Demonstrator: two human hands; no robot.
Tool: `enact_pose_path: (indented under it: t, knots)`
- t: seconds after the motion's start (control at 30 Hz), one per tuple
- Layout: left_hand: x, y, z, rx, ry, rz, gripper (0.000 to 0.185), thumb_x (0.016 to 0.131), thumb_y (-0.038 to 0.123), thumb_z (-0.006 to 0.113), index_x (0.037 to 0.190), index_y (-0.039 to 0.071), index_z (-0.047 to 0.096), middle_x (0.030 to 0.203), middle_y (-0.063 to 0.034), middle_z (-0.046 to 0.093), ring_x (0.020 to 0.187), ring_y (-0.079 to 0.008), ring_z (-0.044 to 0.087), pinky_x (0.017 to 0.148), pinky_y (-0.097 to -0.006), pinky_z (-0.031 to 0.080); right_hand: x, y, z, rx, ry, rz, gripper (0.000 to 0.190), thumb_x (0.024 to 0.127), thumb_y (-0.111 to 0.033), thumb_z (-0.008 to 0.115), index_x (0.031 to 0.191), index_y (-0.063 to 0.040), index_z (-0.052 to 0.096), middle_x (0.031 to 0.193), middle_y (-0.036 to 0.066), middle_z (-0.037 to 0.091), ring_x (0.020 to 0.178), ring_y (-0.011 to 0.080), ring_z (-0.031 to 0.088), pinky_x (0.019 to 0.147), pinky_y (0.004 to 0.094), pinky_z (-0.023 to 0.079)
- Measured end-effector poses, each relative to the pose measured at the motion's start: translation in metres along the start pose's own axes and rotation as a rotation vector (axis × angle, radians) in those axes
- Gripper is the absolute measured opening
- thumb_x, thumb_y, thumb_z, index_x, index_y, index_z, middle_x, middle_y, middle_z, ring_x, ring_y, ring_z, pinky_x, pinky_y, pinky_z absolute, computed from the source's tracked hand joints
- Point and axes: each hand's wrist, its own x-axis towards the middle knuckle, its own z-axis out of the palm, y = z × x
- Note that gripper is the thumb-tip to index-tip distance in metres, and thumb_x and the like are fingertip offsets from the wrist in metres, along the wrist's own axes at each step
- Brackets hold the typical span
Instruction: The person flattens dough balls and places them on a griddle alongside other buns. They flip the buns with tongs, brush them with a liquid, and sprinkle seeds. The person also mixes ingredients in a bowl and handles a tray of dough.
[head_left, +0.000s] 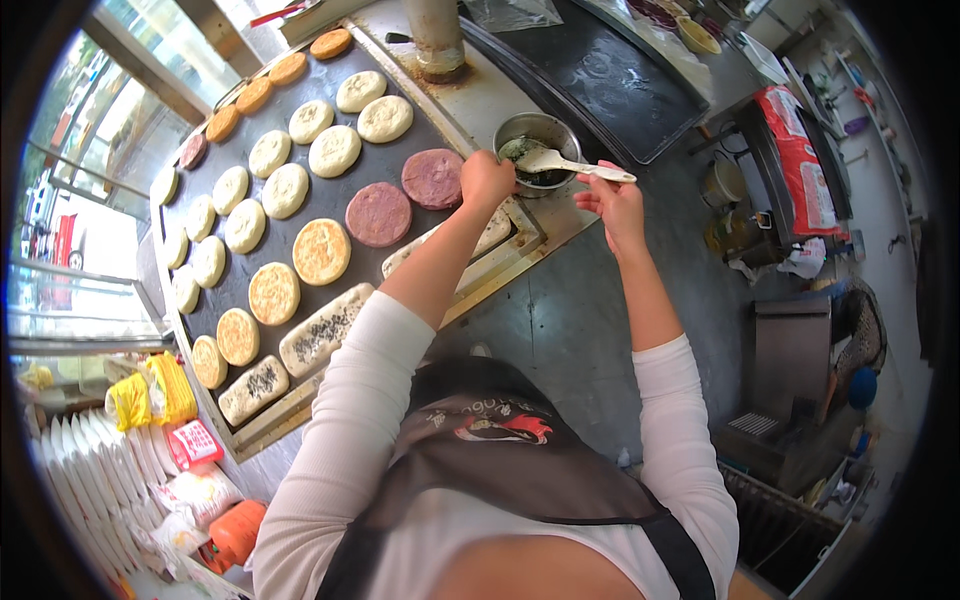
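A round stainless steel pot (541, 124) stands at the right edge of the griddle's frame, with a dark green mixture (517, 149) inside it. My left hand (487, 178) is closed at the pot's near left rim; the fingertips are hidden. A pale, broad-headed spoon (546, 160) dips into the mixture, its handle sloping out over the right rim. Thumb and fingers of my right hand (615, 206) pinch that handle near its end. Close to my left hand, two purple flatbreads (379, 214) lie on the dark griddle (321, 202).
Several white dough rounds (334, 151) and browned flatbreads (321, 251) cover the griddle. Seed-topped oblong breads (326, 330) line its near edge. A metal flue pipe (435, 37) rises behind the pot, beside black baking trays (607, 75). An orange gas cylinder (236, 532) is at lower left.
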Motion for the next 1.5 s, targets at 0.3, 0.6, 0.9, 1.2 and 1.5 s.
enact_pose_path:
  t: [0.3,0.6,0.9,1.2,1.5]
  knots:
    - [0.001,0.008,-0.016,0.215,-0.153,0.121,0.045,0.076,0.041,0.061,0.061,-0.001,0.064,0.057,-0.0119,0.061,0.059,-0.0268,0.062,0.061,-0.0375,0.048,-0.126,0.025,-0.055,-0.002,0.233,0.002,0.050,0.082,0.000,0.048,0.128,0.000,0.029,0.103,0.019,0.057,0.065,0.0200,0.060,0.055,0.0291,0.050]
    - [-0.058,0.083,-0.025,-0.053,0.212,0.663,0.034,0.085,0.029,0.056,0.105,0.001,0.053,0.102,-0.0115,0.060,0.086,-0.0246,0.058,0.076,-0.0332,0.044,-0.323,0.086,-0.123,-0.098,0.742,0.204,0.021,0.086,-0.013,0.052,0.103,-0.001,0.052,0.092,0.011,0.061,0.065,0.0188,0.062,0.054,0.0281,0.052]
    - [-0.204,0.211,0.197,-0.572,-0.700,0.800,0.021,0.088,0.010,0.051,0.106,0.000,0.049,0.093,-0.0096,0.062,0.066,-0.0061,0.053,0.046,-0.0169,0.041,-0.379,0.089,-0.229,-0.148,1.004,0.066,0.023,0.085,-0.022,0.056,0.093,0.000,0.059,0.074,0.006,0.062,0.062,0.0106,0.058,0.050,0.0233,0.046]
    - [-0.313,0.197,0.408,-0.026,-1.116,1.015,0.022,0.078,0.019,0.063,0.088,0.000,0.061,0.068,-0.0084,0.061,0.054,-0.0110,0.051,0.050,-0.0262,0.041,-0.531,0.024,-0.445,0.114,1.430,-0.008,0.035,0.085,-0.035,0.055,0.076,-0.003,0.064,0.074,0.004,0.062,0.066,0.0106,0.057,0.056,0.0262,0.050]
    - [-0.276,0.204,0.542,0.495,-1.318,1.041,0.028,0.076,0.024,0.062,0.069,-0.003,0.061,0.050,-0.0131,0.053,0.046,-0.0160,0.049,0.049,-0.0304,0.041,-0.673,-0.188,-0.663,0.137,1.878,-0.810,0.040,0.082,-0.017,0.060,0.116,-0.011,0.042,0.083,0.006,0.057,0.072,0.0177,0.058,0.060,0.0306,0.051]
